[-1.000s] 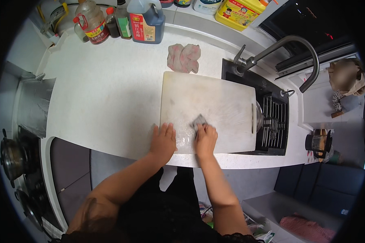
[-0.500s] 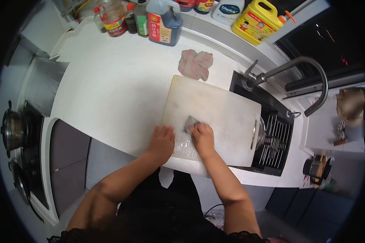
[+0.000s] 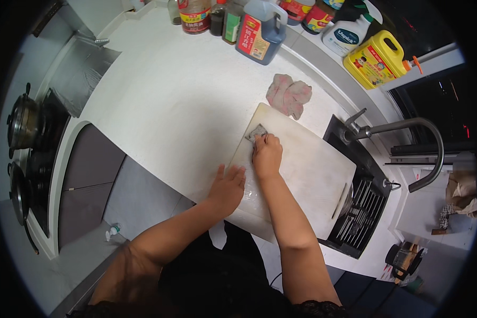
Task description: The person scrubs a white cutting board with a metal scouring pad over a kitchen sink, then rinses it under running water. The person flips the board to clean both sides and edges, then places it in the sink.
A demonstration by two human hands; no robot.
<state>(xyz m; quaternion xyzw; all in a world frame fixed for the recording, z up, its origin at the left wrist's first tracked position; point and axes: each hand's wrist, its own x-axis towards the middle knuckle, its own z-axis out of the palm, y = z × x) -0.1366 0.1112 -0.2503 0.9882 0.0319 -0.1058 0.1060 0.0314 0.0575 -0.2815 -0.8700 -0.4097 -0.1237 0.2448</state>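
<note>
Right hand (image 3: pixel 267 155) presses a small grey scouring pad (image 3: pixel 255 131) onto the white cutting board (image 3: pixel 312 175), fingers closed over the pad at the board's 11 o'clock corner. Left hand (image 3: pixel 227 188) lies flat and spread on the board's wet near edge, gripping nothing. The board rests on the white worktop (image 3: pixel 185 100), overlapping the sink (image 3: pixel 363 212). Judgement: pad soft and light; board stiff, slippery where wet, best held by its edges.
</note>
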